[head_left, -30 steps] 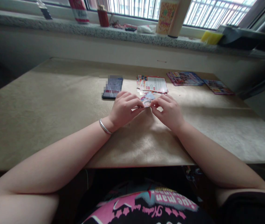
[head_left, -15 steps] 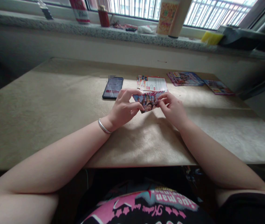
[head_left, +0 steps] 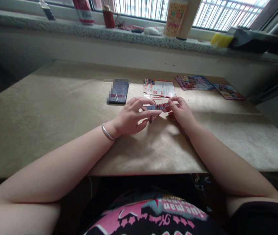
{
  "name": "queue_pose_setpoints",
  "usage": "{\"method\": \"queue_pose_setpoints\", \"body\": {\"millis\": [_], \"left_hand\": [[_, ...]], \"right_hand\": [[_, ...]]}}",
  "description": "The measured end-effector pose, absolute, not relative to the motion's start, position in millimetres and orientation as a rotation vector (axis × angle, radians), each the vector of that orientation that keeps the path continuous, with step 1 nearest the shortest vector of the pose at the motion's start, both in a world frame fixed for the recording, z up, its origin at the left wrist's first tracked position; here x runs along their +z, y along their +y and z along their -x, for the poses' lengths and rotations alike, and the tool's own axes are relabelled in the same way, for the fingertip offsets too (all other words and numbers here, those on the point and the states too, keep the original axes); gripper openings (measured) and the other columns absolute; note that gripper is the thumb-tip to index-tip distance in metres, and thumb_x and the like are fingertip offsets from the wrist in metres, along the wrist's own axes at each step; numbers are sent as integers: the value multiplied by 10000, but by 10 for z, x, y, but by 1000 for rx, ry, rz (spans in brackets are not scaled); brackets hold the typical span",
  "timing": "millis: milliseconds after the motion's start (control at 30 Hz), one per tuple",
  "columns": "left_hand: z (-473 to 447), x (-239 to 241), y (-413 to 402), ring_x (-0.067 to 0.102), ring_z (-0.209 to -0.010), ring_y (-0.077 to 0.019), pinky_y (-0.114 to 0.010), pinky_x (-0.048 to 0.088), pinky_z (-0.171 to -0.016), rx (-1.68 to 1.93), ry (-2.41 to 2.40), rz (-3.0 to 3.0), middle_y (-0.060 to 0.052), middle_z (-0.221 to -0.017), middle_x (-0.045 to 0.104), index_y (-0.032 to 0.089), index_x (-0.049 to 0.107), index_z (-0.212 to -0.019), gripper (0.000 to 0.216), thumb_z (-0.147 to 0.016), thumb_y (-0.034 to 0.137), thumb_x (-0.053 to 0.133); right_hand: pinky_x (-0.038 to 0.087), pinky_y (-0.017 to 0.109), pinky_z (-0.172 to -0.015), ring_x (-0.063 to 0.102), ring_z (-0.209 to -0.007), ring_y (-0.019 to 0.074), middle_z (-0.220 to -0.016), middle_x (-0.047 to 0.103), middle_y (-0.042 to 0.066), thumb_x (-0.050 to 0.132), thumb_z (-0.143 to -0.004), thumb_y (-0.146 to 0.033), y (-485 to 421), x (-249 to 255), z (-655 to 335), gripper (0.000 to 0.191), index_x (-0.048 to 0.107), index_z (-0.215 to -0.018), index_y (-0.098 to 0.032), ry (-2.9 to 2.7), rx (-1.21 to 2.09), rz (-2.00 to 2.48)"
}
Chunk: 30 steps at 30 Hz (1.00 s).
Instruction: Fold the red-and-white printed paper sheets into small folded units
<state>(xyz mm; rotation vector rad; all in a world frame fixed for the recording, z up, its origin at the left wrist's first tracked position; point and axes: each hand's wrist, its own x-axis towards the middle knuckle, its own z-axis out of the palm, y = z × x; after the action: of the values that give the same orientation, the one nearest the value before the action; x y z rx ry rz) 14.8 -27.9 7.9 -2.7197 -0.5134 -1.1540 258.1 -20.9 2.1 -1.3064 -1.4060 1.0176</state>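
A colourful printed card (head_left: pixel 160 106) is bent between my hands just above the table, its picture side partly hidden by fingers. My left hand (head_left: pixel 136 117), with a silver bangle at the wrist, is closed on the card's left part, index finger stretched across its front. At the other end, my right hand (head_left: pixel 180 112) pinches the right edge between thumb and fingers. Just behind the held card lies a group of red-bordered white cards (head_left: pixel 163 88) on the table. A dark phone (head_left: pixel 119 92) rests to their left.
Two glossy printed stacks lie at the back right: a larger stack of cards (head_left: pixel 195 82) and a smaller stack (head_left: pixel 229 91). The table (head_left: pixel 55 114) meets a wall below a stone windowsill (head_left: pixel 129 36). On the sill stand a red container (head_left: pixel 108 18), a patterned cup (head_left: pixel 174 19) and a yellow item (head_left: pixel 222 39).
The card was nearly flat with its picture facing me; now it is bent and tilted. My left index finger has moved right across it.
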Motion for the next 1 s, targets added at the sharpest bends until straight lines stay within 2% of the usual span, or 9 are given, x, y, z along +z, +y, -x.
{"method": "queue_pose_setpoints", "body": {"millis": [67,133,267,367,467,633,700,833,1000], "left_hand": [[-135,82,-286,525,-1193,-249,-438,457,-1021,-1215,-529,2769,-107,-1312,531,278,338,-1491,702,-842,253,602],[-125,86,-290,538,-1192,-255,-448,437,-1049,-1240,-577,2772,-120,-1310,557,237,225,-1536,780,-853,314,594],[-129,105,-296,602,-1099,-233,-476,383,-1089,-1051,-751,2730,-85,-1205,649,219,447,-1417,523,-911,307,539],[-147,108,-283,620,-1036,-209,-432,441,-1016,-991,-828,2712,-69,-1135,685,215,621,-1229,315,-938,251,505],[-155,86,-252,613,-1009,-190,-364,493,-939,-1004,-793,2743,-60,-1080,699,212,695,-1082,232,-936,217,514],[-151,57,-219,606,-986,-177,-334,515,-931,-1057,-717,2780,-53,-1011,713,193,725,-995,213,-931,177,523],[-155,65,-221,605,-1001,-178,-336,516,-939,-1069,-699,2795,-45,-987,722,203,731,-968,228,-940,175,506],[-166,86,-232,603,-1003,-178,-333,515,-935,-1057,-688,2810,-46,-982,725,200,730,-965,264,-942,154,471],[-134,77,-226,614,-947,-187,-340,500,-880,-990,-811,2740,-32,-971,738,210,731,-977,266,-901,138,487]], "right_hand": [[493,274,-589,638,-686,151,-754,704,-9,645,-745,-666,-185,13,-2608,466,450,-865,-260,-1388,1055,1290],[501,269,-611,642,-733,148,-794,708,-3,665,-750,-614,-153,-10,-2640,425,460,-830,-250,-1418,1053,1262],[508,296,-669,627,-750,146,-843,708,21,666,-784,-425,-107,-63,-2690,243,582,-900,-228,-1576,964,1276],[510,322,-679,604,-731,151,-875,703,45,631,-799,-317,-107,-73,-2696,230,659,-1000,-208,-1726,795,1310],[522,328,-701,579,-719,140,-960,680,50,611,-774,-204,-139,-54,-2672,396,662,-1167,-218,-1871,628,1273],[534,323,-702,556,-690,138,-1012,675,45,566,-794,-143,-186,-45,-2596,686,449,-1460,-258,-2041,557,1242],[536,340,-742,574,-714,148,-1047,690,57,544,-800,-118,-174,-64,-2580,634,509,-1419,-250,-2094,481,1243],[511,397,-858,613,-870,209,-1011,734,63,549,-774,-81,-123,-96,-2597,406,735,-1103,-227,-2197,234,1281],[504,381,-806,615,-843,225,-850,752,37,617,-811,-169,-155,-46,-2619,215,779,-918,-262,-2240,85,1246]]}}
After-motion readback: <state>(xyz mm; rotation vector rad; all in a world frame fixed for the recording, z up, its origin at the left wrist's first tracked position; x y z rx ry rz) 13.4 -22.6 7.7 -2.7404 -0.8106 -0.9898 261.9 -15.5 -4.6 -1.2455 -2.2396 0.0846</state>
